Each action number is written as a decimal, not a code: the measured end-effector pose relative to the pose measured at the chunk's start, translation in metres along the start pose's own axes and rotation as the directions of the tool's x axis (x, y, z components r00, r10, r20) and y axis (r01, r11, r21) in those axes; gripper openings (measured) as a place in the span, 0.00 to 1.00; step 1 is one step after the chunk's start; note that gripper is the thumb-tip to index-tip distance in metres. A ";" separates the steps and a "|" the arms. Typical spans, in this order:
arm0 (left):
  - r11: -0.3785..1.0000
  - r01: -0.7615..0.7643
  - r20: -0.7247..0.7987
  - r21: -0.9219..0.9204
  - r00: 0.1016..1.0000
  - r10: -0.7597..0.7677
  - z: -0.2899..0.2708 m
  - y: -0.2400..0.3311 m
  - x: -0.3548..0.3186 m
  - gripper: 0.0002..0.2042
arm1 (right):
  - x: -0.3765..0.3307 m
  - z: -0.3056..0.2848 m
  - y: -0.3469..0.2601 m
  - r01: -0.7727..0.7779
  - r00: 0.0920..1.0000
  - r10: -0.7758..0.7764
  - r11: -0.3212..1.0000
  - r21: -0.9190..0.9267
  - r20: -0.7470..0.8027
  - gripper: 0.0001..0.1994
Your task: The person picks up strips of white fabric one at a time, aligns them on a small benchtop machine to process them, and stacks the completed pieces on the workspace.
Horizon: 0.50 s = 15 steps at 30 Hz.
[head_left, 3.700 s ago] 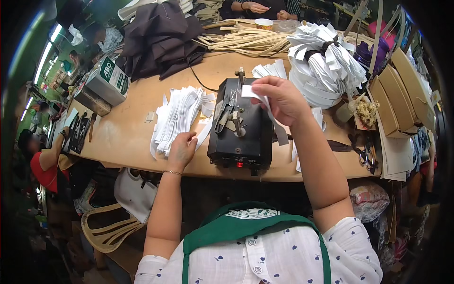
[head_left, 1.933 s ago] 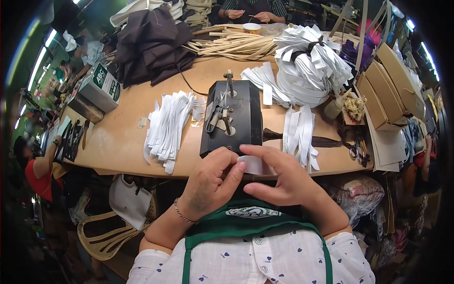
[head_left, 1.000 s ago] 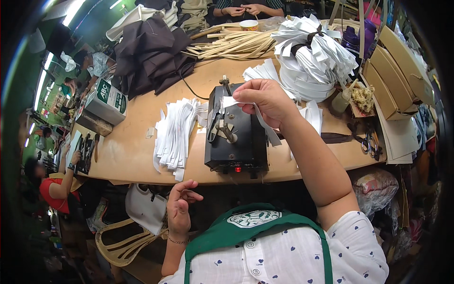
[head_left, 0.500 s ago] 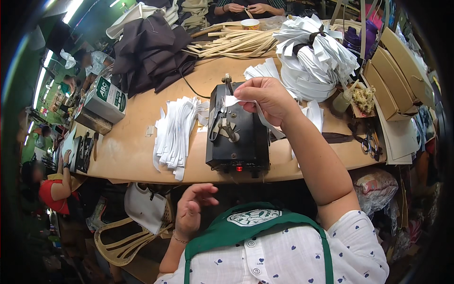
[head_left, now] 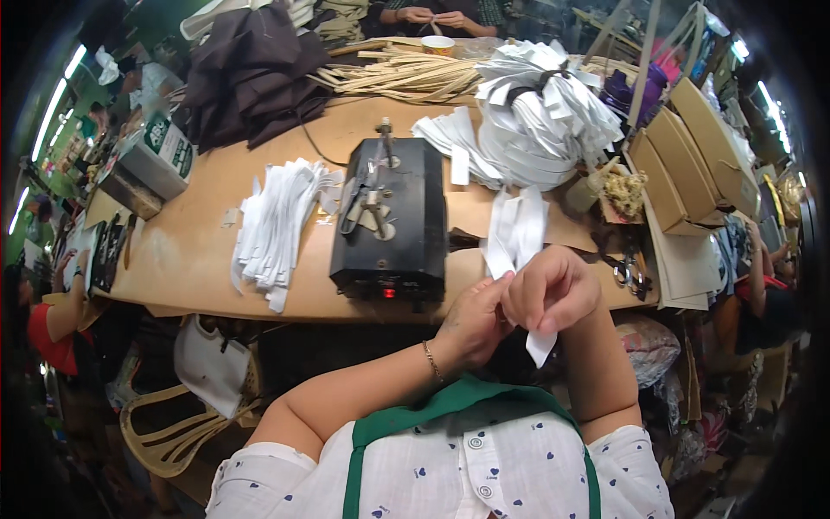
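Note:
My two hands meet in front of the table's near edge, right of the black box-shaped machine (head_left: 393, 246). My right hand (head_left: 558, 292) is closed on a white fabric strip (head_left: 541, 348), whose pointed end hangs below the fingers. My left hand (head_left: 475, 324) is closed against it, fingertips pinching the strip; part of the grip is hidden behind the right hand. Just beyond them lies a small pile of white strips (head_left: 517, 227) on the table. A metal arm (head_left: 376, 197) stands on top of the machine, and a red light glows on its front.
A bundle of white strips (head_left: 272, 225) lies left of the machine; a large tied bundle (head_left: 545, 121) is beyond it to the right. Scissors (head_left: 631, 272) rest near the right edge, by cardboard boxes (head_left: 683, 164). Dark fabric (head_left: 251, 78) and a tin (head_left: 160, 156) are leftward. Another person's hands (head_left: 432, 17) work opposite.
My right hand has come back from above the machine toward me with a white strip. My left hand has moved right to meet it. The view has shifted, so the table appears further left.

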<state>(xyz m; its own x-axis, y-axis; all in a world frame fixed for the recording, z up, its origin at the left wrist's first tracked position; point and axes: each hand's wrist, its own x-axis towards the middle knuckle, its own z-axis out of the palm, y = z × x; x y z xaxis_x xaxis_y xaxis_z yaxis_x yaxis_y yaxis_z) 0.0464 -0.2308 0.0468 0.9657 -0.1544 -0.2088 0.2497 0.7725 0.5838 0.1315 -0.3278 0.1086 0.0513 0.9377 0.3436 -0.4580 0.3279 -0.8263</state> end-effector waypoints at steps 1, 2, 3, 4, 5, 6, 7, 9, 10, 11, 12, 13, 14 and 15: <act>0.997 -0.015 -0.011 -0.078 1.000 0.014 0.006 -0.004 0.006 0.12 | -0.009 -0.004 -0.006 -0.008 0.997 0.020 0.987 -0.162 0.070 0.04; 0.998 -0.065 -0.057 -0.021 0.996 0.064 0.013 -0.008 0.010 0.12 | -0.021 -0.006 -0.013 -0.002 0.999 -0.008 0.972 -0.233 -0.040 0.04; 0.992 -0.114 -0.109 0.046 0.987 0.119 0.017 -0.010 0.013 0.12 | -0.033 -0.009 -0.018 0.004 0.989 -0.048 0.955 -0.298 -0.140 0.03; 0.980 -0.161 -0.156 0.115 0.972 0.178 0.021 -0.011 0.017 0.13 | -0.042 -0.011 -0.022 0.003 0.968 -0.093 0.933 -0.361 -0.234 0.03; 0.967 -0.178 -0.162 0.180 0.965 0.208 0.022 -0.011 0.020 0.12 | -0.049 -0.009 -0.025 -0.127 0.856 -0.120 0.894 -0.431 -0.502 0.04; 0.935 -0.227 -0.140 0.272 0.952 0.272 0.023 -0.013 0.022 0.12 | -0.051 -0.009 -0.026 -0.307 0.698 -0.179 0.800 -0.515 -0.693 0.08; 0.892 -0.269 -0.114 0.364 0.937 0.330 0.020 -0.017 0.025 0.12 | -0.050 -0.009 -0.021 -0.388 0.647 -0.201 0.743 -0.545 -0.735 0.08; 0.803 -0.332 -0.055 0.496 0.910 0.410 0.018 -0.021 0.028 0.13 | -0.043 -0.010 -0.009 -0.438 0.577 -0.176 0.757 -0.485 -0.797 0.11; 0.756 -0.340 -0.029 0.560 0.903 0.428 0.017 -0.022 0.028 0.14 | -0.040 -0.012 -0.003 -0.391 0.577 -0.157 0.809 -0.440 -0.801 0.10; 0.703 -0.349 -0.003 0.620 0.894 0.447 0.015 -0.021 0.027 0.14 | -0.036 -0.014 0.003 -0.341 0.581 -0.136 0.855 -0.392 -0.802 0.10; 0.644 -0.358 0.024 0.676 0.884 0.467 0.014 -0.018 0.025 0.14 | -0.032 -0.016 0.008 -0.290 0.589 -0.115 0.894 -0.341 -0.800 0.10; 0.618 -0.332 0.038 0.713 0.898 0.439 0.015 -0.015 0.022 0.14 | -0.028 -0.017 0.012 -0.213 0.583 -0.147 0.921 -0.325 -0.799 0.09; 0.588 -0.307 0.048 0.748 0.909 0.414 0.016 -0.011 0.017 0.14 | -0.026 -0.017 0.013 -0.201 0.584 -0.111 0.940 -0.276 -0.804 0.08; 0.554 -0.281 0.053 0.784 0.919 0.391 0.017 -0.004 0.012 0.14 | -0.023 -0.018 0.014 -0.189 0.591 -0.072 0.956 -0.224 -0.804 0.07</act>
<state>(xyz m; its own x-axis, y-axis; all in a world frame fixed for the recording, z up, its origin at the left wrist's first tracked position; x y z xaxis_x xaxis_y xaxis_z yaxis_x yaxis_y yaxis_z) 0.0582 -0.2466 0.0556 0.9887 0.1280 0.0780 -0.0772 -0.0116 0.9969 0.1401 -0.3425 0.0811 0.7763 0.6229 -0.0965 -0.2483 0.1615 -0.9551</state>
